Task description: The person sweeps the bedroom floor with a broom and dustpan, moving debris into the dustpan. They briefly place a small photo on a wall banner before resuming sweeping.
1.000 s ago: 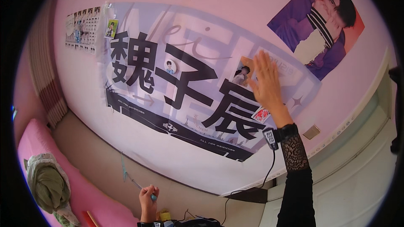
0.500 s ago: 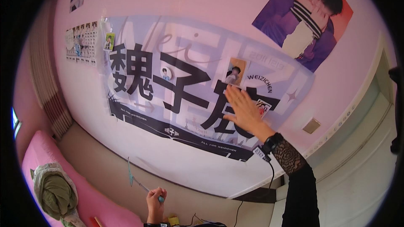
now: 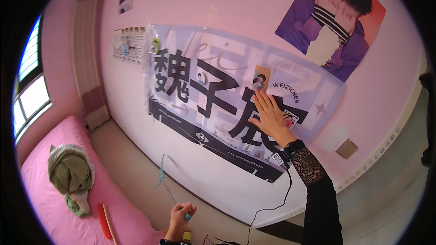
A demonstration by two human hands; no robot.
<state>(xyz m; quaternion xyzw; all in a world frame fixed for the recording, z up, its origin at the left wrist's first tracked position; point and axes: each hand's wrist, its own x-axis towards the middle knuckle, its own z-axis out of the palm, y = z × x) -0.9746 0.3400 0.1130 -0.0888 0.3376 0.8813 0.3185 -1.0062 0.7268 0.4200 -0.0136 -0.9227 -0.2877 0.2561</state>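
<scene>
The pale banner (image 3: pixel 213 104) with big black characters hangs on the pink wall (image 3: pixel 218 4), my right hand (image 3: pixel 269 117) pressed flat and open against it just below a small photo card (image 3: pixel 260 78), while my left hand (image 3: pixel 180 215) grips a thin blue-handled tool (image 3: pixel 175 198) low down.

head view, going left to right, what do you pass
window → green cloth bundle on the pink bed → small photo sheet → left hand gripping a thin tool → right hand flat on the banner → purple poster → beige wall plate
</scene>
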